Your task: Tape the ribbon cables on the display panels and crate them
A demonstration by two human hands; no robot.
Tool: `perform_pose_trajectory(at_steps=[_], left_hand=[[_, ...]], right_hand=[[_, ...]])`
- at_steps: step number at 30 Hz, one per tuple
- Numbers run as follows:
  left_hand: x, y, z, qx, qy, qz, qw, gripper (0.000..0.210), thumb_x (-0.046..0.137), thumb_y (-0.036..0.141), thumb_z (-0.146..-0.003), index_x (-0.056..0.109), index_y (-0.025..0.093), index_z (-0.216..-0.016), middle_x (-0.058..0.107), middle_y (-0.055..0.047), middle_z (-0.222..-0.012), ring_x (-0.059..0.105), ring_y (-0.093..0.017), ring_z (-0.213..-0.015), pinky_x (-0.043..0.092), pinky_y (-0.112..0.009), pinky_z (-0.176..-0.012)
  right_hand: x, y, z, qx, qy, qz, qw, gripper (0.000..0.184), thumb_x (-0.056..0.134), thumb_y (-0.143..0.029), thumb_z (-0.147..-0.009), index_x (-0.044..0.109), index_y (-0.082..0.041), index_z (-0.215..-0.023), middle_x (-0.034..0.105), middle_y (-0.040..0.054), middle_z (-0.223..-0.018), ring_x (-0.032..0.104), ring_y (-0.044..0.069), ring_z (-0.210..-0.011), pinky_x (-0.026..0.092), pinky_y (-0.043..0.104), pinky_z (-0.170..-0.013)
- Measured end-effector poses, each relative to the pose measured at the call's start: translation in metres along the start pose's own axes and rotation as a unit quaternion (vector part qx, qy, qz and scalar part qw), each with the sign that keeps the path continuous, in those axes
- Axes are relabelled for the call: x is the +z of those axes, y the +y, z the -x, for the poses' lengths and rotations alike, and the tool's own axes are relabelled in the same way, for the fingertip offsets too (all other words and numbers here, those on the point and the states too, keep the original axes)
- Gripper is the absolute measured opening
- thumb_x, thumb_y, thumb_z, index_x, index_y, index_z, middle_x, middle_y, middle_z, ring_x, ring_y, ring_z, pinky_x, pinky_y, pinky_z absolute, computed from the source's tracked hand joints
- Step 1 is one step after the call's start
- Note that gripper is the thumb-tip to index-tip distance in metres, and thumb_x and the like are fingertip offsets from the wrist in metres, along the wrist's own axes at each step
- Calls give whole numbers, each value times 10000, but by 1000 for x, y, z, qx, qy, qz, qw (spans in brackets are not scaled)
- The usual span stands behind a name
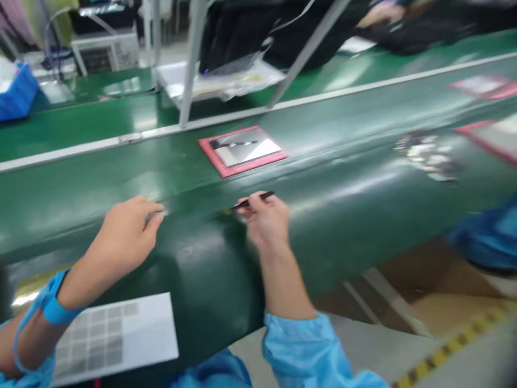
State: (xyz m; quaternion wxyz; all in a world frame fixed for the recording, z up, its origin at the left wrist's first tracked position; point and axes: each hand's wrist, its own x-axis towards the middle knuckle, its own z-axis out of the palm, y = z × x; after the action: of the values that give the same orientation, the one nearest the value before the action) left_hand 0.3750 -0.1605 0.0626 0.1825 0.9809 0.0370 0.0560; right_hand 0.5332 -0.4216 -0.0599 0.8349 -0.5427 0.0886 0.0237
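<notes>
Near the middle of the head view, the right hand (266,218) held a slim black tool (264,195), its fingers (255,202) closed round the shaft. The tool's thin tip pointed left, to a small yellowish blur low over the green tabletop (343,231); whether the two touched could not be told. Left of centre was the left hand (125,231), its thumb and forefinger brought close together at the tips. A pale blur lay beside those tips, and I could not tell whether they had hold of anything. A blue wrist strap (60,310) circled that wrist, and a light blue sleeve (299,337) covered the right forearm below the wrist.

Just above the right hand in the frame, a red-edged board (226,170) lay flat, bearing a grey and white panel (242,153) with a dark strip across it. At the lower left, partly under the left forearm, was a white sheet (151,334) printed with grey squares. Toward the right of the frame lay a blurred heap of small shiny pieces (428,153), with another red-edged board (495,137) at the right edge. A blue bin (18,94) stood at the upper left, a black monitor (238,37) at the top centre, and another person's hand (379,13) showed at the upper right.
</notes>
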Motion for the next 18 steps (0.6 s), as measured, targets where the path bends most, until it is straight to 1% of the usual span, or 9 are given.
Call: perform_pose_trajectory(at_steps=[2,3,6,8,10,12,15,17,18], left_hand=[[8,11,-75,-4,-47,-27,999,275,566,340,-976,832,300,-1038,817,-29,-1120,751,-326,-1046,579,-441,-915],[15,15,-114,-12,-57,-50,997,267,574,321,-969,833,281,-1017,817,-44,-1114,745,-347,-1081,570,-444,-931],[45,24,-225,-12,-37,-80,996,275,556,271,-1010,811,181,-1063,791,-129,-1138,722,-369,-1147,553,-468,-996],[67,26,-279,-15,-27,-91,995,284,582,336,-1060,748,151,-1196,745,-137,-1235,700,-319,-1190,553,-491,-1044],[88,25,-313,-26,-30,-100,994,376,644,430,-1058,675,155,-1312,685,-126,-1347,670,-281,-1234,554,-515,-1075],[107,23,-332,-37,-49,-105,993,451,684,474,-1035,641,171,-1366,640,-124,-1418,646,-284,-1271,553,-534,-1088],[128,23,-346,-52,-87,-109,989,484,691,496,-1023,635,184,-1389,608,-133,-1470,598,-319,-1345,511,-579,-1132],[134,23,-351,-69,-101,-109,986,556,696,543,-1003,616,184,-1420,569,-151,-1519,538,-354,-1413,463,-611,-1167],[135,22,-353,-81,-102,-108,986,632,711,582,-976,600,169,-1441,538,-183,-1549,501,-390,-1446,440,-629,-1175]], right_hand=[[5,-3,-2,-7,-3,-7,1000,377,937,-347,-700,604,-187,-773,729,10,-670,679,118,-537,561,168,-486],[7,-2,-5,-12,-5,-10,1000,399,943,-378,-684,606,-187,-775,733,22,-674,681,131,-536,564,185,-478],[14,2,-19,-40,6,-27,999,450,939,-460,-660,616,-182,-807,740,43,-689,675,137,-540,571,202,-483],[15,3,-24,-50,13,-37,998,463,934,-477,-657,619,-180,-819,740,45,-691,671,135,-545,571,199,-489],[16,3,-24,-49,13,-40,998,451,929,-469,-667,622,-178,-823,742,49,-695,678,138,-556,570,197,-491],[16,2,-22,-44,11,-39,998,429,919,-454,-682,624,-177,-823,743,50,-697,690,145,-573,573,197,-494],[19,0,-18,-38,4,-38,999,408,902,-445,-697,621,-178,-825,741,45,-695,696,148,-582,579,201,-500],[21,-1,-16,-34,-4,-38,999,398,891,-444,-706,620,-180,-831,743,46,-697,696,151,-580,583,207,-502],[22,-1,-16,-33,-7,-38,999,392,887,-441,-712,620,-181,-834,744,47,-699,696,152,-579,585,212,-504]])
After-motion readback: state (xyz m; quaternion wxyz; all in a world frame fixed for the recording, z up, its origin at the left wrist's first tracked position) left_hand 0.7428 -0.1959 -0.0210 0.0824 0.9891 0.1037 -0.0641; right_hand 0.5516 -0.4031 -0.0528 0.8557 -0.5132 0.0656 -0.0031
